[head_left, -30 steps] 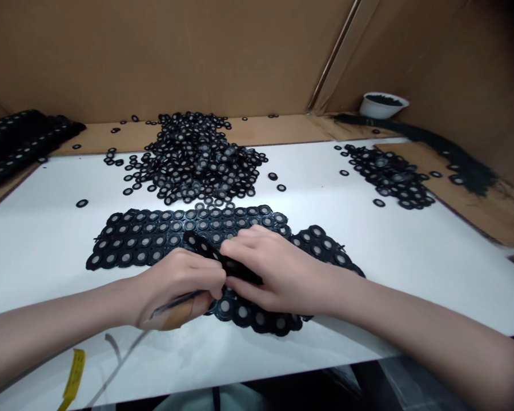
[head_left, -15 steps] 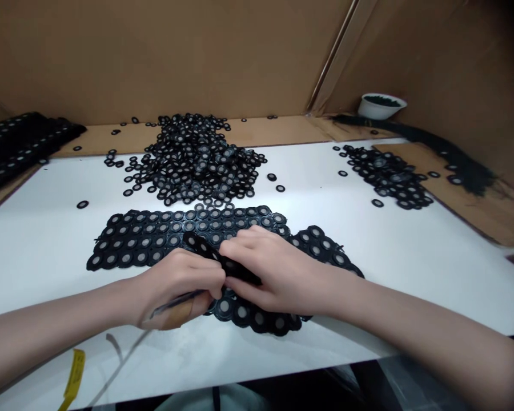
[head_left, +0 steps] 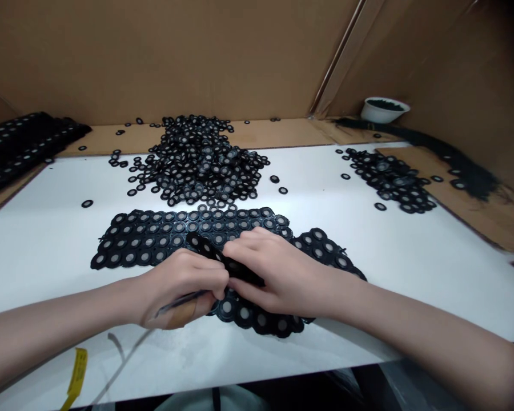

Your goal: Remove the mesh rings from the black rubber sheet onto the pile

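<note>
A sheet of joined black rings with pale centres lies flat on the white tabletop. Over its near right part, both hands grip a folded section of similar joined rings. My left hand is closed, its fingertips pinching the fold; a thin dark tool, partly hidden, runs through that hand beside a tan patch on it. My right hand is closed around the fold from the right, its fingertips touching or nearly touching the left ones. More joined rings extend beyond my right wrist.
A large heap of loose rings lies behind the sheet, and a smaller pile sits at right. A white bowl and a dark fibre bundle are back right. Stacked ring sheets lie far left; a yellow tag is near left.
The whole view has shifted slightly, so things appear a little further right. Both hands keep the same hold on the folded section.
</note>
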Available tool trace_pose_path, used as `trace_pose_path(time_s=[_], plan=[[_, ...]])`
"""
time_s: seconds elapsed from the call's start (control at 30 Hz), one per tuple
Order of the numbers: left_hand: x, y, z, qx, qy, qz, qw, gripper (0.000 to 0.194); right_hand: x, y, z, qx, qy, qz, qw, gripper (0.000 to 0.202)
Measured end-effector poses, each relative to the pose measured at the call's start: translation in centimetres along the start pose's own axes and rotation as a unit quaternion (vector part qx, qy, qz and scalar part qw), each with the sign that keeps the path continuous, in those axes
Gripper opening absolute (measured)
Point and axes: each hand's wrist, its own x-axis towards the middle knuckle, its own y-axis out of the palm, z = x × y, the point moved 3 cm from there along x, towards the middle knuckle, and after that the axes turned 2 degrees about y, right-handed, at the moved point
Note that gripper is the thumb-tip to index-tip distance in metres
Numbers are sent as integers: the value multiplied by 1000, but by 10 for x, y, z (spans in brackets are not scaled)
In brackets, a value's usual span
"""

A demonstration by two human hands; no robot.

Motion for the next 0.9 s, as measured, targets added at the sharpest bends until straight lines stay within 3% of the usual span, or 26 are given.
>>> trace_pose_path(time_s=[0.9], plan=[[-2,0,-2,2,-3,7,1000,17,0,1,0,-5,0,0,1000,13]])
